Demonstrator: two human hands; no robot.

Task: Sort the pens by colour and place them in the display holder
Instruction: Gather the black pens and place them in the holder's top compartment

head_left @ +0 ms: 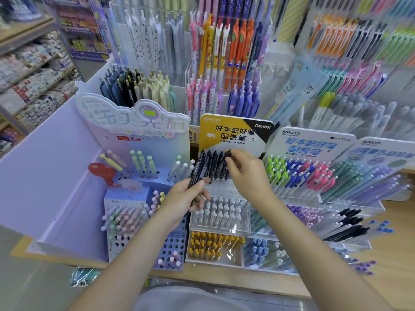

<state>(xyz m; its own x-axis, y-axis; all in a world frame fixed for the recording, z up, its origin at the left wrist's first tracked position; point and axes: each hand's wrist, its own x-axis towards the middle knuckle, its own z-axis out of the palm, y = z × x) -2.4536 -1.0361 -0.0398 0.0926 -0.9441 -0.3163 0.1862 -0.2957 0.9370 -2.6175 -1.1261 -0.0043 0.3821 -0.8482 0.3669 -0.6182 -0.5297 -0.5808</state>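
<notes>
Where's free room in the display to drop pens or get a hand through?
Free: empty holes in the blue peg block, low by the left forearm, and a bare wooden counter strip at far right. Crowded: black pens under the yellow sign, where the right hand pinches one; the left hand holds more. Clear trays are packed.

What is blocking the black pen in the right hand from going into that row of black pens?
Nothing visible. The right hand pinches a black pen directly at the row of black pens below the yellow sign. The left hand, gripping spare black pens, sits lower left.
</notes>
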